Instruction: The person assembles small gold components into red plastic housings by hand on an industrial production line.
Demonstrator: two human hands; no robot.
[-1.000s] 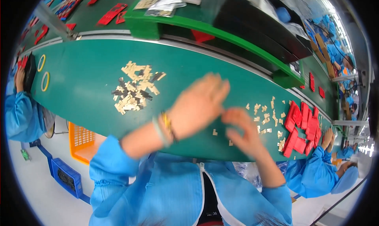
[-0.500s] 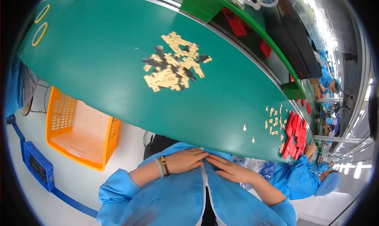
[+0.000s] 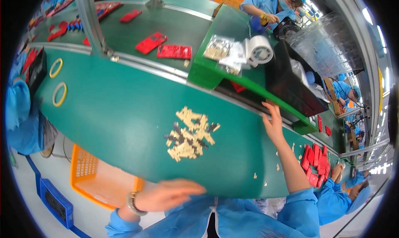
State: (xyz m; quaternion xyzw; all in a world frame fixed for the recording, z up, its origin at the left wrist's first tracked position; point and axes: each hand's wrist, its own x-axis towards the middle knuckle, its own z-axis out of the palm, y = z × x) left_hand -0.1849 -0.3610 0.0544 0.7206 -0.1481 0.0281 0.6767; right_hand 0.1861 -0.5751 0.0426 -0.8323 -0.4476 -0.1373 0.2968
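My right hand [image 3: 272,120] is stretched forward over the green table [image 3: 112,125], its fingers spread and empty, close to the lower edge of a green shelf [image 3: 201,76]. In front of my body, my left hand [image 3: 172,194] hovers by the table's near edge, smeared by motion, with its fingers extended and nothing visible in them. A loose pile of small cream and black pieces [image 3: 185,150] lies mid-table between the hands. To the right, beyond my right forearm, sit several red plastic housings [image 3: 316,159] with a few scattered cream bits [image 3: 277,167] beside them.
Two yellow-edged rings [image 3: 60,95] lie at the table's left end. An orange basket [image 3: 77,177] stands on the floor below. The shelf top carries plastic bags [image 3: 218,49], a white roll [image 3: 260,51] and a black bin [image 3: 286,76]. A co-worker's sleeve [image 3: 332,200] is at right.
My hands, formerly together against my front, have parted. The right has reached forward to the shelf; the left has moved slightly left. The view has tilted up, showing more of the far side.
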